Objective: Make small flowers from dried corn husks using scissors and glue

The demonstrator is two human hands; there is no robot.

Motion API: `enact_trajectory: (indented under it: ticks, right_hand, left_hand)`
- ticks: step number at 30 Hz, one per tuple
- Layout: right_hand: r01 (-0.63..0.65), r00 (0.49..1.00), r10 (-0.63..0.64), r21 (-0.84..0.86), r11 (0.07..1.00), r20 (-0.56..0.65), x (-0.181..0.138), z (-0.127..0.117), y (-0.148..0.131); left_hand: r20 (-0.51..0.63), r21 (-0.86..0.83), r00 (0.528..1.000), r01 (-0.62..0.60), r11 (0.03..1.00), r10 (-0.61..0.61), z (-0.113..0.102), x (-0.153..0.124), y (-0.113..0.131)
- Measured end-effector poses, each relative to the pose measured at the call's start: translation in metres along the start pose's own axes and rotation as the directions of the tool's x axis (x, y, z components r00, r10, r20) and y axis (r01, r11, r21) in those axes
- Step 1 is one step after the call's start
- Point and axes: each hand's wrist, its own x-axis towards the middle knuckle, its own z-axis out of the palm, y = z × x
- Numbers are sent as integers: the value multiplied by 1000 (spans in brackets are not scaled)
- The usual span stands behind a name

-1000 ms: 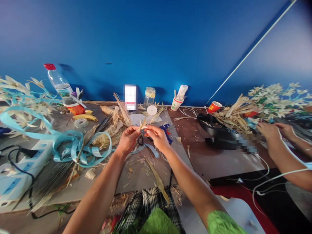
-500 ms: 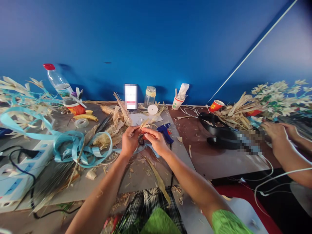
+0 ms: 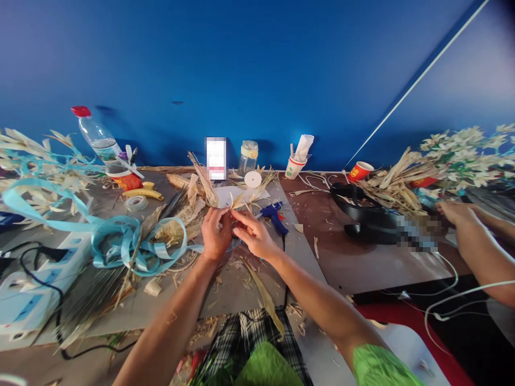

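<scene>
My left hand [image 3: 215, 234] and my right hand [image 3: 252, 235] meet over the middle of the table, fingers pinched together on a small pale corn-husk piece [image 3: 234, 202] that sticks up between them. A blue glue gun [image 3: 273, 214] lies just right of my right hand. Light blue ribbon [image 3: 129, 241] loops in a heap to the left of my left hand. Husk scraps litter the grey board [image 3: 225, 284] under my hands.
A water bottle [image 3: 96, 136], tape roll [image 3: 135, 203], glass jar [image 3: 248, 158] and paper cups [image 3: 295, 166] stand at the back. A power strip [image 3: 36, 289] lies at left. Another person's hands [image 3: 456, 214] work at the right beside husk flowers [image 3: 458, 155] and a black object [image 3: 364, 217].
My hands have shifted slightly toward the back of the table with the husk piece. The other person's hands moved a little to the right.
</scene>
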Motion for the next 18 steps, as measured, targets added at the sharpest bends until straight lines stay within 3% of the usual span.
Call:
enact_trajectory:
  ticks: [4,9,14,18]
  right_hand:
    - [-136,975,156,131,982,-158,5,-4,1]
    - [-171,951,219,222,960,-216,12,-6,1]
    - [-157,946,224,273,949,-234,15,-4,3]
    - [-158,942,234,300,941,-241,15,-5,4]
  left_hand:
    - [-31,-144,986,158,977,-164,3,0,3]
    - [100,-207,962,269,940,-254,5,-2,7]
    - [214,-149,962,202,968,-168,7,-5,7]
    - [220,-124,970,134,983,-105,8,-5,6]
